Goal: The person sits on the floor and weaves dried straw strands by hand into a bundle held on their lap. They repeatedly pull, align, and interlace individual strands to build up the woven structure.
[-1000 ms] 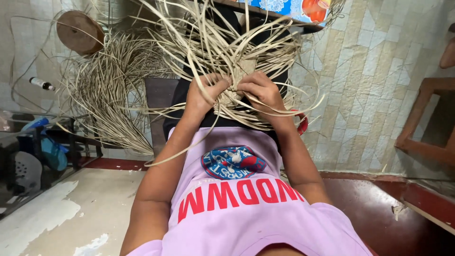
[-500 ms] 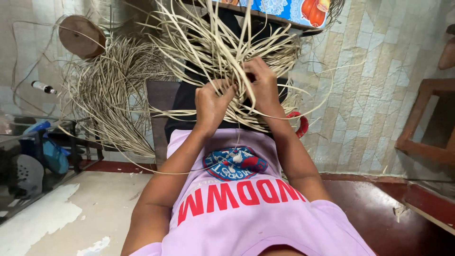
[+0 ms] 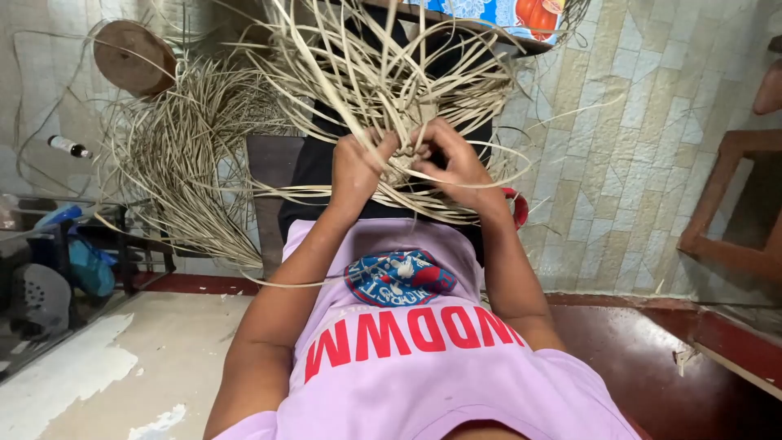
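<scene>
Tiled floor (image 3: pixel 652 147) under everything. Loose heap of pale cane strips (image 3: pixel 187 163) lying left, just beside lap. Tangled woven strip bundle (image 3: pixel 391 81) resting on lap, strands flat, straw-coloured, splaying outward. Left hand (image 3: pixel 354 167) clenched, grip closed on strands of bundle. Right hand (image 3: pixel 452 159) likewise closed, fingers pinching strands at bundle's near edge, nearly touching left. Round wooden disc (image 3: pixel 134 57) beyond heap. Small bottle (image 3: pixel 69 147) far left.
</scene>
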